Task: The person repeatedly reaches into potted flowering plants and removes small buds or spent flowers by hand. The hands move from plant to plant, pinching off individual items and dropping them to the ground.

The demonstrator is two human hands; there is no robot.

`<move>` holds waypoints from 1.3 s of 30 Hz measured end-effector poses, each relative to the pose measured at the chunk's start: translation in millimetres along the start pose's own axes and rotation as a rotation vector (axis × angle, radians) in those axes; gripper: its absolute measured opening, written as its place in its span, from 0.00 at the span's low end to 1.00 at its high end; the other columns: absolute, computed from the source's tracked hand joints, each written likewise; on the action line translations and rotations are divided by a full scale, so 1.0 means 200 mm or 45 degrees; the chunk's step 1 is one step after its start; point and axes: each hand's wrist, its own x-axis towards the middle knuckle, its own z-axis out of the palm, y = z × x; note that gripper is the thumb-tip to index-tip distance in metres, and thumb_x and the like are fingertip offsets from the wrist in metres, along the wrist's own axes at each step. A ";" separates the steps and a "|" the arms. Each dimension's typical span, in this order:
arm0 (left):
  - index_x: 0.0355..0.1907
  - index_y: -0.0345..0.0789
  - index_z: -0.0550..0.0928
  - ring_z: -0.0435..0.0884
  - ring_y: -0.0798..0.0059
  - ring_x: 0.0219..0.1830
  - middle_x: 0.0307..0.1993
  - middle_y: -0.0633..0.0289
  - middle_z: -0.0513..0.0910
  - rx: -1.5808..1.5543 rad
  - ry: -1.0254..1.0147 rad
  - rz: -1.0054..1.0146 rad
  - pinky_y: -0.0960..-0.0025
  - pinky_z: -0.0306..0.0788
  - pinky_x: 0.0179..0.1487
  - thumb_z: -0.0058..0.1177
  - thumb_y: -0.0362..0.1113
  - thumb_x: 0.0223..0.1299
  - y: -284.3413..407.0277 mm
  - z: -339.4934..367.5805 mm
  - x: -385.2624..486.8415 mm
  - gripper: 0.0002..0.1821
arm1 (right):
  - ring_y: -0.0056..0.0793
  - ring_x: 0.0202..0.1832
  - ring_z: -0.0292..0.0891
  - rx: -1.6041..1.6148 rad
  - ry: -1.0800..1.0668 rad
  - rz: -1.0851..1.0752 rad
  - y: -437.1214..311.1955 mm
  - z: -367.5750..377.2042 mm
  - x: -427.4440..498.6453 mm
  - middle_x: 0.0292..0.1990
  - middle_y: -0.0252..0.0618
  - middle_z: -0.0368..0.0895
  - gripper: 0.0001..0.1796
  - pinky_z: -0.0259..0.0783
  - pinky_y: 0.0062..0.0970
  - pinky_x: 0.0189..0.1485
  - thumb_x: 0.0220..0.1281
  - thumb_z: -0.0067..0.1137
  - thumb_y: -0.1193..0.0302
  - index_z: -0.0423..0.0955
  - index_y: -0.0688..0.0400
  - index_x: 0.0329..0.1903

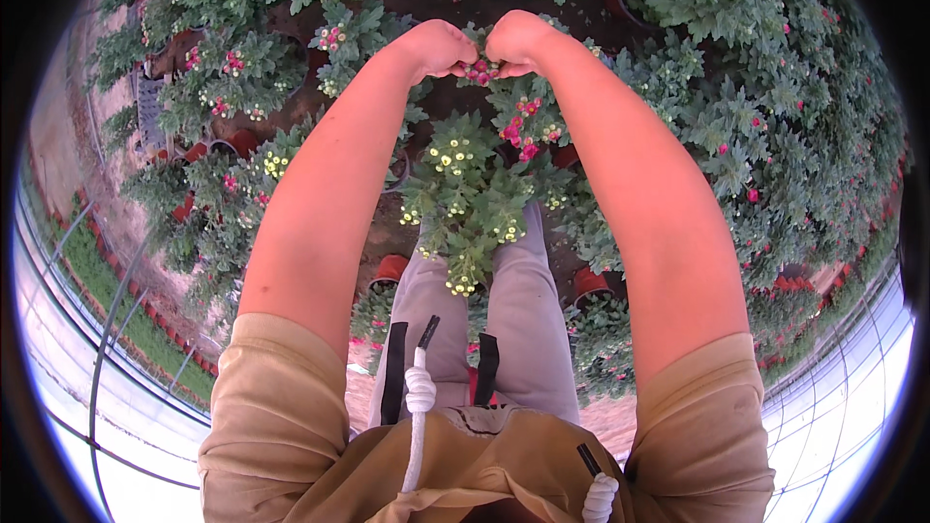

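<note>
Out ahead, both arms reach to one small cluster of pink chrysanthemum buds [480, 73]. My left hand [439, 49] is curled at the cluster's left side, thumb and fingers pinching at its edge. From the right, my right hand [522, 42] closes on the same cluster, its fingertips partly hidden behind the hand. Just below hangs another group of open pink flowers [522, 127], apart from both hands. Nearer to me stands a chrysanthemum plant with pale yellow-green buds [450, 156], in front of my legs.
Dense potted chrysanthemums [734, 131] crowd the right side. More plants in red pots [243, 142] stand on the left, beside a grey crate [150, 112]. Red pots [389, 269] sit by my legs. Dark soil [447, 98] shows between plants. A metal greenhouse frame [94, 378] curves along the left rim.
</note>
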 end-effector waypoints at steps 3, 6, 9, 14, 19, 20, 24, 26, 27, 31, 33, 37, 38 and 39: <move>0.26 0.40 0.81 0.73 0.87 0.26 0.25 0.73 0.78 -0.074 0.009 0.005 0.81 0.62 0.28 0.55 0.33 0.54 -0.02 0.00 0.01 0.03 | 0.27 0.26 0.80 -0.061 0.022 -0.032 0.01 0.02 0.05 0.28 0.41 0.80 0.07 0.72 0.27 0.22 0.57 0.52 0.73 0.76 0.64 0.31; 0.25 0.40 0.80 0.71 0.86 0.24 0.23 0.73 0.77 -0.134 0.012 -0.012 0.81 0.62 0.27 0.55 0.32 0.55 -0.03 0.02 0.04 0.04 | 0.27 0.23 0.75 0.061 0.120 0.005 0.04 0.05 0.07 0.25 0.40 0.78 0.07 0.67 0.27 0.20 0.57 0.48 0.75 0.75 0.64 0.29; 0.26 0.39 0.81 0.69 0.86 0.24 0.23 0.73 0.75 -0.211 0.013 -0.048 0.80 0.62 0.27 0.52 0.31 0.55 -0.04 0.05 0.07 0.04 | 0.23 0.16 0.66 0.199 0.170 0.070 0.08 0.09 0.08 0.18 0.37 0.73 0.09 0.56 0.26 0.15 0.58 0.45 0.75 0.72 0.61 0.24; 0.37 0.38 0.84 0.67 0.85 0.23 0.23 0.73 0.74 -0.264 0.043 -0.037 0.80 0.61 0.27 0.46 0.28 0.55 -0.07 0.06 0.06 0.12 | 0.23 0.18 0.69 -0.270 0.154 -0.023 0.11 0.06 0.07 0.20 0.35 0.74 0.08 0.62 0.24 0.18 0.60 0.45 0.73 0.72 0.60 0.29; 0.50 0.38 0.80 0.69 0.84 0.27 0.30 0.71 0.76 -0.539 -0.053 0.021 0.79 0.63 0.30 0.43 0.29 0.58 -0.10 0.02 -0.01 0.17 | 0.24 0.25 0.77 0.579 0.166 0.210 0.06 0.08 -0.05 0.29 0.35 0.78 0.07 0.74 0.23 0.28 0.62 0.47 0.71 0.72 0.60 0.38; 0.51 0.38 0.79 0.71 0.84 0.28 0.32 0.70 0.77 -0.614 -0.074 0.036 0.79 0.65 0.32 0.44 0.30 0.59 -0.10 0.02 -0.02 0.17 | 0.24 0.27 0.78 0.601 0.119 0.251 0.04 0.08 -0.07 0.31 0.35 0.78 0.07 0.76 0.23 0.30 0.62 0.47 0.71 0.72 0.60 0.39; 0.51 0.36 0.76 0.77 0.77 0.39 0.37 0.66 0.79 -0.755 -0.026 0.020 0.72 0.71 0.43 0.45 0.34 0.65 -0.13 0.06 -0.05 0.14 | 0.28 0.29 0.78 0.861 0.138 0.250 0.03 0.09 -0.11 0.30 0.38 0.78 0.05 0.78 0.28 0.33 0.57 0.50 0.75 0.73 0.63 0.35; 0.49 0.36 0.78 0.77 0.77 0.36 0.37 0.65 0.80 -0.792 -0.022 0.020 0.72 0.72 0.41 0.45 0.33 0.64 -0.14 0.06 -0.04 0.13 | 0.27 0.29 0.78 0.924 0.131 0.257 0.03 0.10 -0.10 0.29 0.38 0.78 0.05 0.77 0.27 0.33 0.57 0.52 0.75 0.73 0.62 0.35; 0.48 0.36 0.79 0.77 0.78 0.34 0.37 0.65 0.80 -0.811 -0.023 0.026 0.71 0.73 0.40 0.45 0.32 0.64 -0.15 0.06 -0.04 0.12 | 0.27 0.29 0.77 0.950 0.141 0.276 0.04 0.10 -0.09 0.29 0.38 0.78 0.04 0.77 0.27 0.33 0.57 0.52 0.75 0.73 0.62 0.35; 0.50 0.35 0.78 0.77 0.77 0.37 0.39 0.64 0.80 -0.938 -0.074 0.016 0.72 0.73 0.41 0.45 0.31 0.64 -0.17 0.05 -0.01 0.14 | 0.26 0.29 0.76 1.046 0.131 0.278 0.06 0.10 -0.06 0.29 0.37 0.77 0.03 0.75 0.24 0.31 0.56 0.54 0.76 0.73 0.61 0.33; 0.52 0.35 0.76 0.78 0.76 0.41 0.40 0.64 0.80 -0.971 -0.111 -0.009 0.73 0.71 0.42 0.45 0.31 0.64 -0.17 0.05 -0.01 0.14 | 0.26 0.28 0.76 1.131 0.138 0.302 0.07 0.10 -0.05 0.28 0.36 0.76 0.02 0.73 0.23 0.28 0.55 0.54 0.76 0.73 0.60 0.32; 0.52 0.36 0.77 0.78 0.76 0.39 0.39 0.64 0.79 -0.966 -0.126 -0.031 0.74 0.72 0.41 0.46 0.31 0.63 -0.15 0.06 -0.01 0.15 | 0.24 0.25 0.72 0.997 0.141 0.324 0.08 0.10 -0.02 0.26 0.37 0.75 0.01 0.67 0.23 0.23 0.54 0.54 0.77 0.73 0.61 0.28; 0.52 0.35 0.77 0.78 0.77 0.38 0.39 0.64 0.79 -0.974 -0.132 -0.030 0.73 0.72 0.41 0.46 0.31 0.63 -0.15 0.07 -0.01 0.15 | 0.24 0.24 0.71 0.966 0.181 0.319 0.09 0.10 -0.01 0.25 0.37 0.74 0.02 0.65 0.24 0.22 0.53 0.53 0.78 0.72 0.62 0.27; 0.52 0.35 0.77 0.77 0.77 0.36 0.39 0.63 0.79 -0.984 -0.135 -0.030 0.73 0.73 0.41 0.46 0.31 0.63 -0.14 0.07 -0.01 0.15 | 0.23 0.23 0.69 0.925 0.225 0.312 0.09 0.10 0.00 0.24 0.37 0.74 0.03 0.63 0.25 0.21 0.53 0.53 0.78 0.72 0.62 0.26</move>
